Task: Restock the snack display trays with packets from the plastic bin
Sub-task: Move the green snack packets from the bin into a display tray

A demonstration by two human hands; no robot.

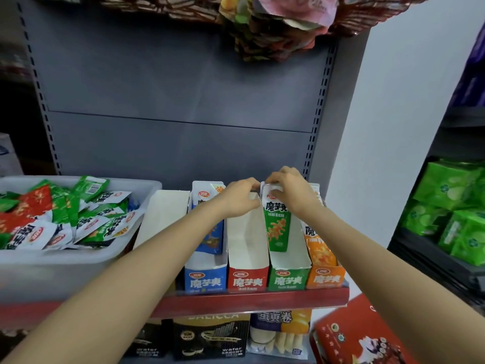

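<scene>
Several narrow display trays stand side by side on the shelf: a blue one (205, 278), a red one (248, 279), a green one (288, 279) and an orange one (325, 277). A green packet (277, 227) stands upright in the green tray. My right hand (288, 190) pinches its top edge. My left hand (241, 198) reaches over the back of the red tray, fingertips at the same packet's top. The red tray holds no packets. A clear plastic bin (65, 258) at the left is piled with green, red and white packets (63, 219).
A plain white tray (162, 216) sits between the bin and the blue tray. The grey shelf back panel (183, 101) rises behind. Hanging snack bags (275, 24) crowd the top. Wafer boxes (210, 337) and a red box (362, 337) lie on the shelf below; green packs (456, 208) fill the right rack.
</scene>
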